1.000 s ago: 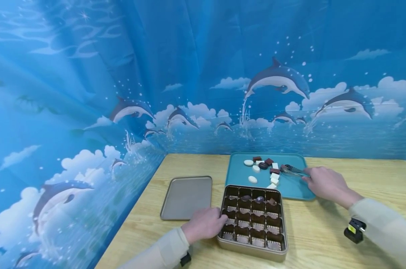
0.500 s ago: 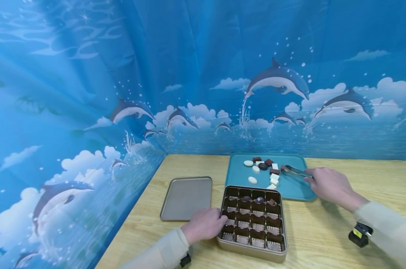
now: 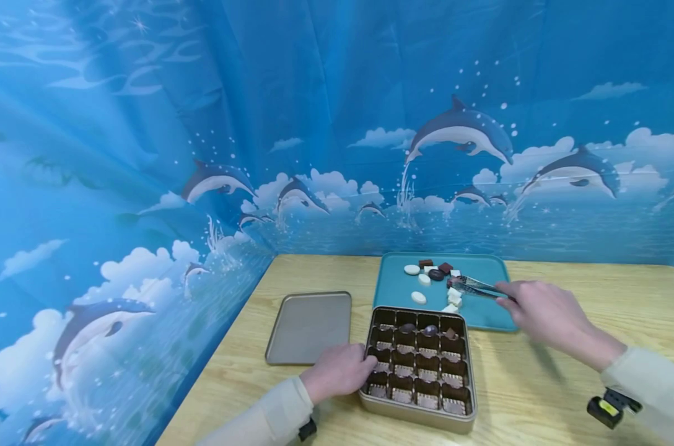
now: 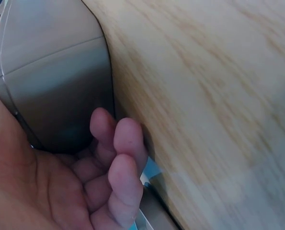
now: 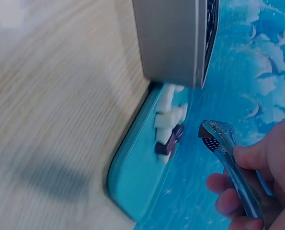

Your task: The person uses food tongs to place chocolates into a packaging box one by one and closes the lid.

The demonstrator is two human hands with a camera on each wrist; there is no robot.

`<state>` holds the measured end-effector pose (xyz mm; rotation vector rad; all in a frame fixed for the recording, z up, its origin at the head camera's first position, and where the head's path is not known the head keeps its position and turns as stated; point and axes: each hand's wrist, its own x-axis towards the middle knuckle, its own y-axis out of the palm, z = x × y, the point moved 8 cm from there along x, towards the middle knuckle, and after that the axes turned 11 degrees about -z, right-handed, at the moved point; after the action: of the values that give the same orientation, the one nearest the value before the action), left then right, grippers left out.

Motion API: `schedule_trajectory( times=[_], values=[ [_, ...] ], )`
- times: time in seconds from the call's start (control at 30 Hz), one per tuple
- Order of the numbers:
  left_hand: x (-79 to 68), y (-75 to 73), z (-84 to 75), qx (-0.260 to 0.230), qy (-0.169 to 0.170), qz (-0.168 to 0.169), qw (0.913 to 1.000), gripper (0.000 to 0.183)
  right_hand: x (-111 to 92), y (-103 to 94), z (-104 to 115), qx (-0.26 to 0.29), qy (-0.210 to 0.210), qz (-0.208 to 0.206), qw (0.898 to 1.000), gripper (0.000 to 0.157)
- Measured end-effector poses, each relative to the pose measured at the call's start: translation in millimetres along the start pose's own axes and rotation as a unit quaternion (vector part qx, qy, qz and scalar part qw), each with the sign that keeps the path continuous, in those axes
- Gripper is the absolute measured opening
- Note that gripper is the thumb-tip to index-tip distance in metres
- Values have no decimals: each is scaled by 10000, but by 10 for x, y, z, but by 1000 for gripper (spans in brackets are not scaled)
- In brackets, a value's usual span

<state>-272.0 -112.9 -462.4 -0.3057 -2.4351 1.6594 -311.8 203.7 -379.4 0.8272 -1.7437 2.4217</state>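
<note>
My right hand grips metal tongs with perforated tips. Between the tips is a small brown chocolate square, raised above the teal tray in the right wrist view. On that tray lie white and dark chocolates, such as a white oval and a dark oval. My left hand holds the left side of a bronze tin, thumb side at the rim and other fingers curled low by its outer wall. Its divided insert holds several dark chocolates in the far row.
A flat bronze lid lies on the wooden table left of the tin. The tin stands right in front of the tray, overlapping its near edge in the head view. Behind the table hangs a blue dolphin-print curtain.
The tongs have picked up the brown square from the tray's right side and risen, tips shifting slightly left. My left hand and the tin have stayed put.
</note>
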Motion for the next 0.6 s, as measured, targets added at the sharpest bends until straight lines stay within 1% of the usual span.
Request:
schedule_trajectory(
  times=[0.33, 0.5, 0.6],
  values=[
    [2, -4, 7, 24, -72, -3, 10000, 45, -14, -71, 427, 204, -398, -236, 9987, 34],
    [1, 0, 10, -13, -80, 27, 10000, 46, 21, -26, 657, 353, -631, -282, 9970, 30],
    [1, 0, 6, -13, -63, 29, 10000, 45, 46, 33, 788, 449, -732, -221, 9961, 29]
  ],
)
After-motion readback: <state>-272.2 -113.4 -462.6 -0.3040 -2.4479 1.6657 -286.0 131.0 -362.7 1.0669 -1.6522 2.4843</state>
